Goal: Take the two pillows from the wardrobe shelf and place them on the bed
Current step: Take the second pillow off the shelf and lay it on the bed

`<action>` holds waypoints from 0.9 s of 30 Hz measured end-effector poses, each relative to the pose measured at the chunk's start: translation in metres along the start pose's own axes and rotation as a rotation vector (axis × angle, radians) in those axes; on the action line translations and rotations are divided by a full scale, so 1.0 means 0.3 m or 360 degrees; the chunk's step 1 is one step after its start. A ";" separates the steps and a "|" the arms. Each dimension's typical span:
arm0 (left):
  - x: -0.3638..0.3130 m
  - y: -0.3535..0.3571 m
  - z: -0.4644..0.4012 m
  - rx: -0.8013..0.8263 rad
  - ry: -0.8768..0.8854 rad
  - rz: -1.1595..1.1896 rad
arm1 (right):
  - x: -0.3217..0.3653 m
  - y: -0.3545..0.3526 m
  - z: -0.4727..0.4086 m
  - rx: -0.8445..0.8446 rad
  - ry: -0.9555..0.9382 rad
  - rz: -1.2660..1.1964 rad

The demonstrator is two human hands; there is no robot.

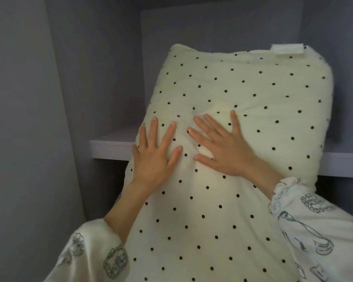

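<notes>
A: What is the pillow made of, and what shape is it?

B: Soft cream cloth with small black dots all over. It is long, plump and rounded at the corners, and a white fabric tab sticks up at its top right edge. The cloth puckers into shallow creases where the fingers sink in.

A: Where does it sit?

B: It leans tilted across the front edge of the wardrobe shelf. Its upper part stands above the shelf board and its lower part hangs down in front, toward the person.

A: And the hands?

B: Both lie flat on its front face, fingers spread wide and palms pressing in. The left hand sits near the pillow's left edge, about level with the shelf lip. The right hand is just beside it, nearer the middle. Neither pinches the cloth. I cannot tell whether a second pillow lies behind this one.

A: The sleeves?

B: Loose pale fabric printed with grey line drawings; the left sleeve and right sleeve flank the pillow's lower part.

A: What room is there around it?

B: Smooth grey wardrobe walls. The shelf is a flat pale board with a squared front edge. Bare shelf shows to the left of the pillow, and open space stands above it.
</notes>
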State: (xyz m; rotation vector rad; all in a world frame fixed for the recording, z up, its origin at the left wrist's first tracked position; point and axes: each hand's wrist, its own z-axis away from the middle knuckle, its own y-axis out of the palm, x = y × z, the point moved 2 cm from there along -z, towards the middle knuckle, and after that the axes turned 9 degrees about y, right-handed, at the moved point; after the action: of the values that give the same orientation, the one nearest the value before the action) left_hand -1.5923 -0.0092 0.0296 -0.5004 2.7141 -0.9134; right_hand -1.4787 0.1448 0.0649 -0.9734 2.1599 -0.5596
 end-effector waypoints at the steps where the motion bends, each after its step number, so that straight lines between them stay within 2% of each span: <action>1: 0.004 0.017 0.005 -0.0021 -0.0038 0.0007 | -0.006 -0.007 0.006 0.0001 -0.0034 -0.0013; 4: 0.026 0.046 0.020 -0.0045 -0.0065 -0.0038 | -0.022 -0.025 0.061 -0.0084 -0.0028 -0.0146; 9: 0.041 0.086 0.042 -0.0058 -0.0058 -0.0148 | -0.073 0.028 0.277 -0.0266 0.0227 -0.0142; 15: 0.033 0.080 0.045 -0.0043 0.0000 -0.0213 | -0.145 0.072 0.477 -0.0314 0.0771 -0.0250; 18: 0.042 0.072 0.023 -0.0040 -0.0012 -0.0196 | -0.136 0.077 0.524 -0.0310 0.1033 -0.0517; 22: 0.055 0.058 -0.004 -0.0003 -0.0016 -0.0157 | -0.126 0.062 0.544 -0.0414 0.1203 -0.0881; 25: 0.054 0.049 -0.012 0.0007 -0.0010 -0.0114 | -0.100 0.070 0.572 -0.0377 0.1617 -0.1684; 27: 0.060 0.047 -0.010 -0.0006 -0.0070 -0.0075 | -0.079 0.083 0.576 -0.0433 0.1726 -0.2100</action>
State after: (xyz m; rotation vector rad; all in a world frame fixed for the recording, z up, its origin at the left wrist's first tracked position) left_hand -1.6130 -0.0040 0.0212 -0.5809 2.6760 -0.8981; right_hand -1.3516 0.1615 -0.0559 -2.7190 2.0989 -1.7188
